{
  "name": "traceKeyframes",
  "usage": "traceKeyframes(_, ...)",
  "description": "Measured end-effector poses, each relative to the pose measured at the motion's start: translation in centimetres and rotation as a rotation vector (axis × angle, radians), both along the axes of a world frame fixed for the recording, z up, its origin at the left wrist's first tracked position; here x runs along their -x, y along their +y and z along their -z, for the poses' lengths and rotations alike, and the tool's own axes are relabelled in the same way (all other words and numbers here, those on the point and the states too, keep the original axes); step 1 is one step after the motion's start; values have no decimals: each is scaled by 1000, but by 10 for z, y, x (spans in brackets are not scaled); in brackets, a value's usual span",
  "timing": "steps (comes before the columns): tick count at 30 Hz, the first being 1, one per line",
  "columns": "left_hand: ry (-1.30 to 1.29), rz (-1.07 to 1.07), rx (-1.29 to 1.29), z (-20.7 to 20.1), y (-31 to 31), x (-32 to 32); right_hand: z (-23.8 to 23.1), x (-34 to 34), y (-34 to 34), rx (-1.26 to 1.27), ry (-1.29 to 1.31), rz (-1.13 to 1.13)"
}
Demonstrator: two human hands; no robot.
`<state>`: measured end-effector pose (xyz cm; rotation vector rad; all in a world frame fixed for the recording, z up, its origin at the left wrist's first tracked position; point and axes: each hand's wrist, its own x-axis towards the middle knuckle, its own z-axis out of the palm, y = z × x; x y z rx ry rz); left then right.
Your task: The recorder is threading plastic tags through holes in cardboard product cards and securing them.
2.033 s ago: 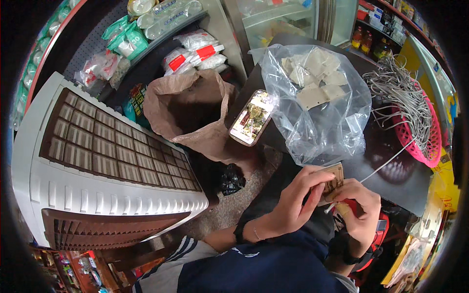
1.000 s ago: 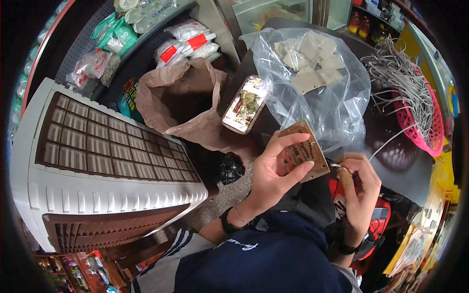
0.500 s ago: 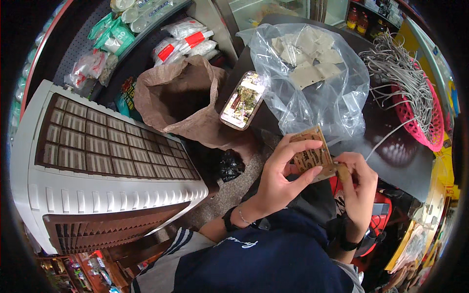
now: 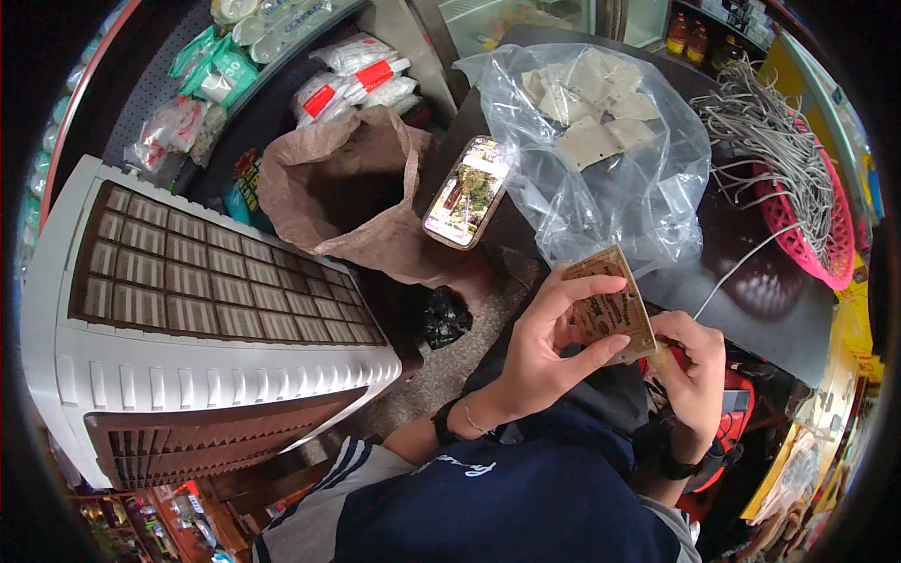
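Note:
My left hand (image 4: 530, 352) is closed round a small stack of brown tags (image 4: 605, 305) with dark print and small corner holes. Its thumb and fingers press the stack from both faces. At the stack's lower right corner, my right hand (image 4: 693, 371) pinches a thin grey cord (image 4: 737, 270), whose tip is hidden by the fingers. Something yellowish shows at the right thumb; I cannot make out what it is. The cord runs back to a tangled bundle of grey cords (image 4: 765, 155) in a pink plastic basket (image 4: 831, 258).
A clear plastic bag (image 4: 601, 211) with loose beige tags (image 4: 605, 141) lies on the dark table (image 4: 779, 328). By its left edge rests a lit phone (image 4: 466, 192). Farther left stand an open brown sack (image 4: 291, 202) and a large white air cooler (image 4: 244, 375).
The tag stack has shifted slightly right and turned a little in my left hand. My right hand stays at its corner, the fingers slightly lower. The cord has swung a little left.

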<state>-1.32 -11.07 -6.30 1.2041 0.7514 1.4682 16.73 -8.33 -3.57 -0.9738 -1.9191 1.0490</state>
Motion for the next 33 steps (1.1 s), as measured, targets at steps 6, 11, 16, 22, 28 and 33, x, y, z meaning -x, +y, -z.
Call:
traceKeyframes(6, -9, 2, -17, 1, 0, -3, 2, -9, 1, 123, 45, 4)
traceKeyframes(11, 27, -10, -53, 3, 1, -4, 8, -10, 1, 230, 160, -46)
traceKeyframes(16, 59, -21, -65, 2, 2, -2, 3, -9, 3, 247, 133, -60)
traceKeyframes(22, 139, -61, -88, -2, 1, 1, 2, -4, 2, 287, 133, -60)
traceKeyframes(28, 187, -74, -108, 1, 2, 1, 3, -8, 4, 296, 110, -124)
traceKeyframes(33, 157, -106, -71, 1, 5, 6, 12, -18, 1, 336, 315, -134)
